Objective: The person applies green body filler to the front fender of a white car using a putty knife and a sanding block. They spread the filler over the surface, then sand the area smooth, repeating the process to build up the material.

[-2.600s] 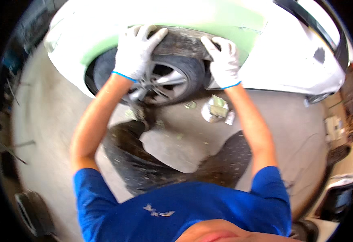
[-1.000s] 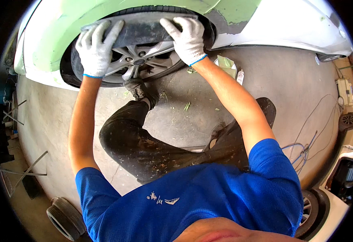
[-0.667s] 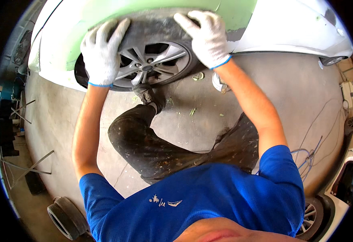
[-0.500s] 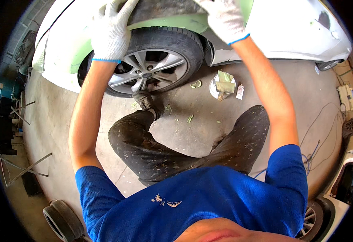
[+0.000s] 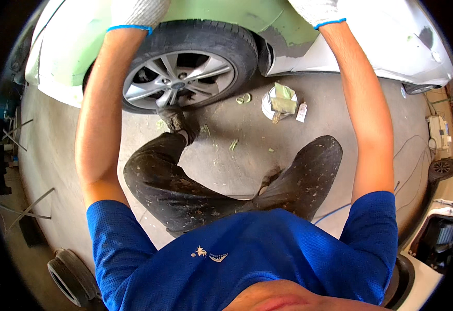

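Observation:
Both my hands wear white knit gloves with blue cuffs. My left hand (image 5: pixel 139 11) is at the top edge, over the fender above the wheel's left side. My right hand (image 5: pixel 319 9) is at the top edge too, farther right, near where the green surface meets the white door. The fingers of both hands are cut off by the frame, so what they hold cannot be made out. Between them curves the car's fender (image 5: pixel 221 9), coated light green, with a bare grey patch (image 5: pixel 290 44) behind the wheel arch. Below it stands the wheel (image 5: pixel 205 78) with silver spokes.
A white bucket (image 5: pixel 268 108) carries green-smeared flat pieces (image 5: pixel 284 105); a small white bottle (image 5: pixel 302 112) stands beside it. A green-edged roll (image 5: pixel 243 98) and green scraps (image 5: pixel 233 144) lie on the floor. Loose tyres (image 5: pixel 71 280) are at lower left, a blue hose (image 5: pixel 332 213) at right.
Both hands have moved up and apart, their fingers leaving the view. The dark sheet-like thing between them has gone from sight, showing more green fender. The view has shifted slightly.

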Tool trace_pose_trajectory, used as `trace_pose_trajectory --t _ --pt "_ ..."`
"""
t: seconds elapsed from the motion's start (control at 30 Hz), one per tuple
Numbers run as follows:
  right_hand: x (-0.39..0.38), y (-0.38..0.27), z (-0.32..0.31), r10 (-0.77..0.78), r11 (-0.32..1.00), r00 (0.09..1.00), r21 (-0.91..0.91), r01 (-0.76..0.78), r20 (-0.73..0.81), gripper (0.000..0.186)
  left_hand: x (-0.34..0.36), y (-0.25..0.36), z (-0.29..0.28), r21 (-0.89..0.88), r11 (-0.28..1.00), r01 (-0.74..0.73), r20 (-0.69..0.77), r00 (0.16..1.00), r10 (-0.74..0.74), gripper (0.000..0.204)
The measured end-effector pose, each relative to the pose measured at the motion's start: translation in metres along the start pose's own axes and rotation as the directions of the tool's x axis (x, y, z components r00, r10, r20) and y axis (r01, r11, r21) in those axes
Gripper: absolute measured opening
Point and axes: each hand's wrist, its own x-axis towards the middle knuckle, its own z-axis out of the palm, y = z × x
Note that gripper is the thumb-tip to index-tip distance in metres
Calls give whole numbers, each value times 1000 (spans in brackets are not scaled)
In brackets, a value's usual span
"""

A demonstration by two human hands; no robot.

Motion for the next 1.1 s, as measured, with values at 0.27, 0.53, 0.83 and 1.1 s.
trace_pose_trajectory --t 0.27,0.53,0.83,1.1 --pt "-61 -55 45 48 998 998 50 -46 -40 71 -54 -11 -19 68 996 -60 85 995 55 80" --pt "-115 -109 87 142 988 983 75 -134 -120 75 -87 -12 -18 148 982 -118 169 981 92 80" --pt "-154 -151 127 210 973 968 122 -194 -136 71 -138 -14 -11 149 982 -113 266 961 71 83" --pt "-151 -150 21 15 988 995 151 -31 102 37 -161 29 -77 -170 983 70 362 932 -4 61"
